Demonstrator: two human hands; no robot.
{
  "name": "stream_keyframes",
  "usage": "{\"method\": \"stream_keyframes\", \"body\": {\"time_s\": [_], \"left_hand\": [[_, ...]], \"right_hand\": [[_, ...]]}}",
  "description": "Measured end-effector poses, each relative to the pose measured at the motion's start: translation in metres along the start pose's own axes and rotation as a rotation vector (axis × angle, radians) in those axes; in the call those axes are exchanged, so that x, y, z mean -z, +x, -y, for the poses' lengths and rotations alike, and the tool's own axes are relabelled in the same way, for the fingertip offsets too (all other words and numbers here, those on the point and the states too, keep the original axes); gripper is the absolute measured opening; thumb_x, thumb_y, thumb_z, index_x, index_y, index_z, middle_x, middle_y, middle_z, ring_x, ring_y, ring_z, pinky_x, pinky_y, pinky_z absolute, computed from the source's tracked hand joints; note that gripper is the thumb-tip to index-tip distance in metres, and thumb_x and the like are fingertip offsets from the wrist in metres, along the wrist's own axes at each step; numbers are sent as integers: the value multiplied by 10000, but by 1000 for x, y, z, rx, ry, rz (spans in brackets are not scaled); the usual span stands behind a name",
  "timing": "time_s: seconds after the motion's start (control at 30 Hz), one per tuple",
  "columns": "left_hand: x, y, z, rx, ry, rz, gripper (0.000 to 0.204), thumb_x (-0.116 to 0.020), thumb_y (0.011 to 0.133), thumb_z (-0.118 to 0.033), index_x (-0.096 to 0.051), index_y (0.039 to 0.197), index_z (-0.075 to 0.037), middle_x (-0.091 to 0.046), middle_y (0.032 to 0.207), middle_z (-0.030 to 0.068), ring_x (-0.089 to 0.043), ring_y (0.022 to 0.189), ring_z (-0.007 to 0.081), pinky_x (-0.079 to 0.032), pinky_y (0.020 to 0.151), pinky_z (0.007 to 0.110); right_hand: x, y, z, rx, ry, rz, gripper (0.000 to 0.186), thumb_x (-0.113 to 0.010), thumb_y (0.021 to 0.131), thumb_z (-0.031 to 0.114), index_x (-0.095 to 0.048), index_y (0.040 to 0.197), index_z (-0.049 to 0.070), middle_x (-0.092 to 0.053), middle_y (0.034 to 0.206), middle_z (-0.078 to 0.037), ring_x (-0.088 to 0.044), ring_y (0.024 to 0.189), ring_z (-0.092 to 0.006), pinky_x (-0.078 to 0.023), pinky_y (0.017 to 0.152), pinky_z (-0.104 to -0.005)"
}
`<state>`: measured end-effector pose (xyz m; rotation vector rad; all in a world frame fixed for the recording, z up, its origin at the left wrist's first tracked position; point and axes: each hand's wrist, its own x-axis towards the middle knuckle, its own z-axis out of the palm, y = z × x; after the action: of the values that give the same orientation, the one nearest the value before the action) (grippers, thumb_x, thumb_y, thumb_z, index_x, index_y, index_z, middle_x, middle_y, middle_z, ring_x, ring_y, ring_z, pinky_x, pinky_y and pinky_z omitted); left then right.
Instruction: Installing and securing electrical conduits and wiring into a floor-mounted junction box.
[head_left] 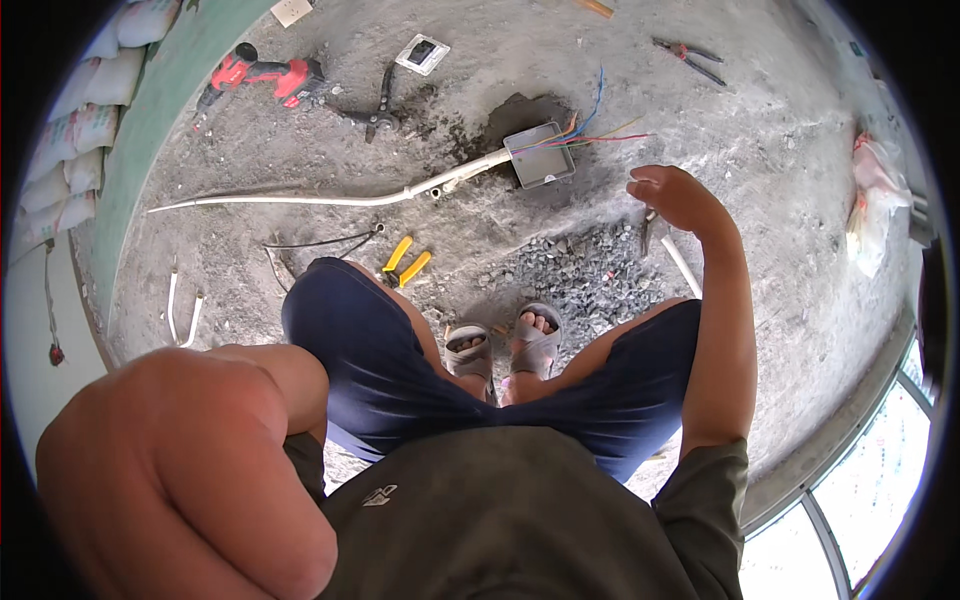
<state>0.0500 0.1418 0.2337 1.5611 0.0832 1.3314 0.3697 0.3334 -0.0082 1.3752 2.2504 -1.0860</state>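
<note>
Going left to right. My left hand (180, 470) fills the lower left of the frame, very close to the lens, fingers curled into a loose fist; I can't tell if anything is inside it, nothing shows. Upper left: stacked sacks (70, 130) along the wall, then a red drill (265, 75) on the concrete floor (780, 150), a black cutter (380, 105) just right of it, and a white switch plate (422, 54) above that. A white conduit pipe (330, 198) runs across the middle left into a grey junction box (540, 153) at centre top, with coloured wires (595, 128) fanning out of its right side. Yellow-handled pliers (406, 262) lie near my left knee, loose gravel (585, 275) sits in front of my sandals (505, 345). My right hand (672, 195) hovers at centre right, fingers bent, half open, holding nothing that I can see, near the box's right side and the wires but apart from both. Judgement: the box looks like light, stiff plastic, set in the floor and tied to the pipe, so it won't lift freely; best gripped by its rim. The wires look thin, bendy, a bit slippery in their sleeves; pinch them near the ends. Red-handled pliers (690, 58) lie upper right, a white bag (870, 200) at far right.
</note>
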Motion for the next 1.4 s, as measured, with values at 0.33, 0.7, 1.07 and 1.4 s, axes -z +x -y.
{"method": "stream_keyframes", "body": {"time_s": [0.33,0.7,1.07,1.4], "left_hand": [[-14,-19,-32,92,-45,29,401,-625,774,-46,-342,501,-126,-415,524,7,-390,450,94,-285,435,230],[-8,-27,-28,69,-114,28,352,-645,774,-46,-393,533,-101,-440,532,11,-402,444,96,-276,421,235],[-6,-22,-1,55,-158,15,304,-664,774,-47,-445,565,-75,-464,539,15,-414,438,99,-268,406,241],[-7,-4,25,75,-199,31,262,-682,774,-47,-491,594,-52,-486,546,18,-425,433,101,-260,393,246]], "right_hand": [[-3,2,-7,17,6,-15,456,-586,888,331,-589,1194,-6,-634,1114,-227,-620,1024,-310,-468,874,-355],[-4,-3,11,-56,40,9,477,-578,892,370,-581,1217,21,-628,1135,-221,-610,1050,-318,-452,906,-363],[2,-2,5,-32,30,7,481,-597,880,354,-572,1230,25,-625,1151,-208,-604,1060,-312,-453,902,-355],[3,-5,2,-29,13,5,461,-592,886,348,-581,1222,32,-625,1144,-213,-606,1056,-311,-454,900,-354]]}}
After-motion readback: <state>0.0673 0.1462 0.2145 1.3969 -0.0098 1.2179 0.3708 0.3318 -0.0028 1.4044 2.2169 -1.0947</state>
